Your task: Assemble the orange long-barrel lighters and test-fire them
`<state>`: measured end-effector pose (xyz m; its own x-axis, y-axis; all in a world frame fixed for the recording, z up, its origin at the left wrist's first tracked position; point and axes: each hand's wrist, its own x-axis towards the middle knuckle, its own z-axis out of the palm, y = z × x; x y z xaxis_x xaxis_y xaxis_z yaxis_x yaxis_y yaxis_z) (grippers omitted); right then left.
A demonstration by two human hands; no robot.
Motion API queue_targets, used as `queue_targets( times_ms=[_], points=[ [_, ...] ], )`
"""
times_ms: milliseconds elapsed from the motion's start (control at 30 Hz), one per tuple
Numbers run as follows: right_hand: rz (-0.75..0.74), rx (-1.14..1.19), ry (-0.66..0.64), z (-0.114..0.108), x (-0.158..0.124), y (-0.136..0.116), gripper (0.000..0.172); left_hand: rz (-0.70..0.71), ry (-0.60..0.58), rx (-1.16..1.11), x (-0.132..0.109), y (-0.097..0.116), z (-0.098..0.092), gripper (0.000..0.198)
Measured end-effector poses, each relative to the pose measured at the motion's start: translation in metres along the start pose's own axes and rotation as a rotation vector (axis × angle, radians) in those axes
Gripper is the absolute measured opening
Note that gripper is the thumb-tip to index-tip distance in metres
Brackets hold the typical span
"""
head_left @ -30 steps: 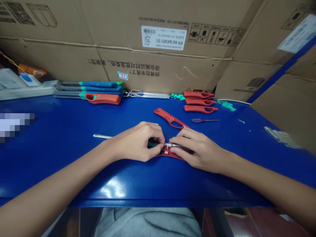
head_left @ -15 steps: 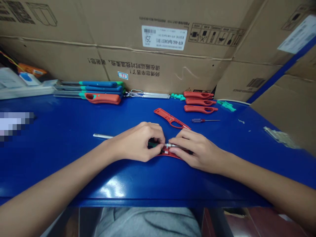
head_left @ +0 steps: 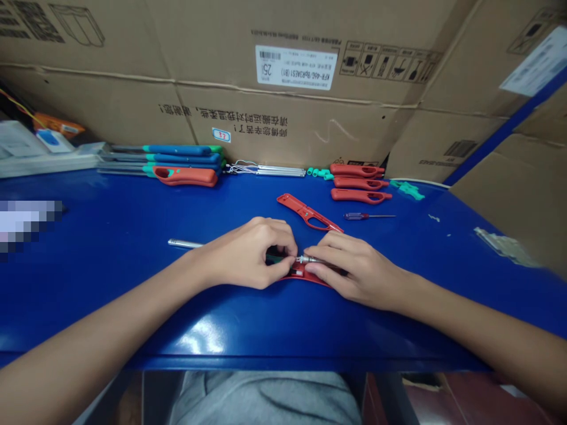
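Near the middle of the blue table, a red half-shell [head_left: 305, 280] lies under both hands, with small parts inside it. My right hand [head_left: 354, 265] pinches a thin metal piece [head_left: 310, 260] with a clear end, above the shell. My left hand [head_left: 261, 254] is closed at the shell's left part, thumb and index finger together beside that clear end; what they grip is too small to tell. A silver tube [head_left: 183, 243] sticks out to the left behind my left wrist. Beyond the hands lies another red half-shell [head_left: 308, 213], its inside showing.
Along the back are blue and red lighters [head_left: 186, 176], metal rods with white wires [head_left: 281, 172], red handles [head_left: 358, 195] and green pieces [head_left: 407, 189]. A screwdriver [head_left: 357, 216] lies at the right. Cardboard [head_left: 212, 59] stands behind the blue table [head_left: 248, 336].
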<state>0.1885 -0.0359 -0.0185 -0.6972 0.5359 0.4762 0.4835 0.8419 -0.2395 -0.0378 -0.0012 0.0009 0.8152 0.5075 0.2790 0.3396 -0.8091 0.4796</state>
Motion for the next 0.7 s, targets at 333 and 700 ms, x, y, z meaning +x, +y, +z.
queue_targets(
  times_ms=[333, 700],
  points=[
    [-0.024, 0.016, 0.052, -0.0027, 0.0020, -0.0012, 0.014, 0.000, 0.008, -0.018, 0.0011, 0.0002, 0.0004, 0.011],
    [-0.090, 0.080, 0.119, 0.0002, -0.0019, 0.0031, 0.010, -0.066, -0.006, -0.050, -0.0005, -0.0043, 0.0014, 0.010]
  ],
)
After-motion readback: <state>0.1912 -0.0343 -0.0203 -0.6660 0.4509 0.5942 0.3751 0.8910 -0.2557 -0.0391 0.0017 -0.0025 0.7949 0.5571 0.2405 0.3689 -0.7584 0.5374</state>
